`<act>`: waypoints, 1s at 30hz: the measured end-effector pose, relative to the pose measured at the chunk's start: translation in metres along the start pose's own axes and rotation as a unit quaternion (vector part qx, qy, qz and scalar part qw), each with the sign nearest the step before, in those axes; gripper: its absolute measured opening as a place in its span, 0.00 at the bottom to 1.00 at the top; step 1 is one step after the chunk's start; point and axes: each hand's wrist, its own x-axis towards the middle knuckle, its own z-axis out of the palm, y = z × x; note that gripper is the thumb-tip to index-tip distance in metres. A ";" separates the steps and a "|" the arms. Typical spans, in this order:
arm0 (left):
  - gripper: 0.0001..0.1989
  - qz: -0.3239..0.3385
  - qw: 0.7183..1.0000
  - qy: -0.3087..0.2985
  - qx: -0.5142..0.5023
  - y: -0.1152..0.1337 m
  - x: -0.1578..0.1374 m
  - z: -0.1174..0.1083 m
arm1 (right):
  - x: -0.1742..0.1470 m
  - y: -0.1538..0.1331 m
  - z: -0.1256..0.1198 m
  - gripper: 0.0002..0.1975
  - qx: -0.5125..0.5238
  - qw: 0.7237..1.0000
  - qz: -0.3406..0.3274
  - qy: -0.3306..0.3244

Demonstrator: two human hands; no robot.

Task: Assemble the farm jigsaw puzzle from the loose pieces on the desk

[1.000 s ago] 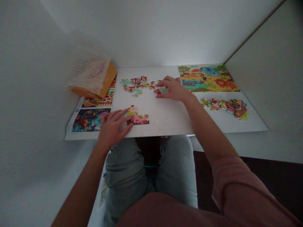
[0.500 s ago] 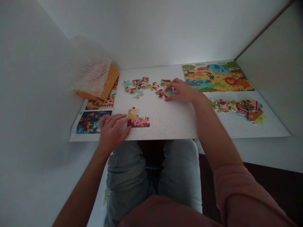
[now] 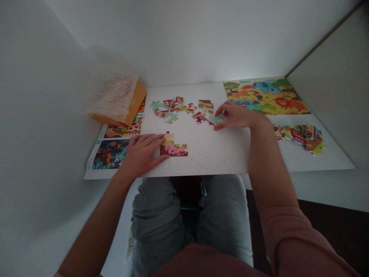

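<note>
- The pale green puzzle piece [image 3: 216,119] lies near the middle of the white tabletop [image 3: 210,154], pinched, it seems, between the thumb and fingers of the right hand [image 3: 238,115]; whether it is lifted, I cannot tell.
- A red-and-purple piece [image 3: 198,117] sits just beside it; a sideways drag could snag and shift it.
- The joined pig section [image 3: 175,149] lies nearer the body. The left hand [image 3: 144,152] rests on its left side, loosely spread and gripping nothing; uneven pressure might part its joints.
- The piece pile [image 3: 307,138] lies beyond the right forearm [image 3: 271,169]; a careless elbow might scatter it.
</note>
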 end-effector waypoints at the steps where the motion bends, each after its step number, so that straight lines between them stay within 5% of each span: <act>1: 0.26 -0.005 1.000 -0.002 0.001 0.001 0.002 0.001 | -0.001 0.000 -0.001 0.31 -0.002 1.000 0.001 -0.005; 6: 0.24 -0.010 1.000 0.005 0.010 0.004 0.017 -0.005 | -0.001 -0.005 0.000 0.32 0.045 0.999 0.011 -0.024; 10: 0.24 -0.044 0.998 0.039 0.007 -0.010 0.058 -0.030 | -0.002 -0.016 0.002 0.31 0.118 0.993 -0.007 0.000; 14: 0.23 -0.073 0.997 -0.027 0.004 -0.028 0.114 -0.043 | 0.000 -0.025 0.005 0.24 0.174 0.983 -0.023 0.060; 18: 0.22 -0.052 0.995 -0.057 -0.059 -0.042 0.146 -0.026 | 0.006 -0.026 0.011 0.22 0.213 0.970 -0.027 0.111; 23: 0.20 -0.044 0.992 0.004 -0.122 -0.057 0.146 -0.001 | 0.012 -0.030 0.022 0.23 0.215 0.968 -0.024 0.129; 30: 0.25 -0.051 0.991 0.001 -0.126 -0.054 0.142 0.003 | 0.010 -0.044 0.031 0.22 0.163 0.974 -0.014 0.154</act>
